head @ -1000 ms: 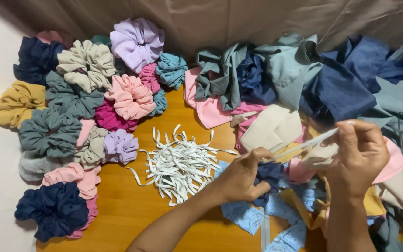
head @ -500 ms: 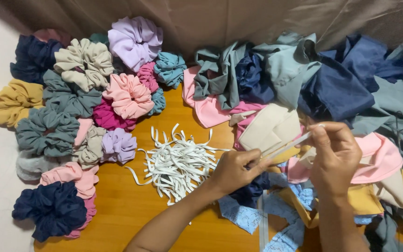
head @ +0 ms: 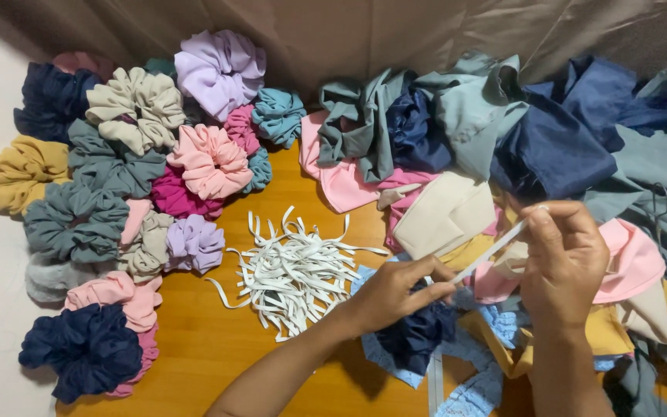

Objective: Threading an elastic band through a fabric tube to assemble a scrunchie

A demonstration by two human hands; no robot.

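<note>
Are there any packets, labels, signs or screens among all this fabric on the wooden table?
None show: only bare cloth pieces, finished fabric scrunchies and a pile of white elastic strips, with the left hand and right hand holding one white elastic strip.

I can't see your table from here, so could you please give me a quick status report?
Left hand and right hand pinch a white elastic strip between them. Navy fabric under left hand. Cut elastic pile beside it; nothing blocking.
</note>
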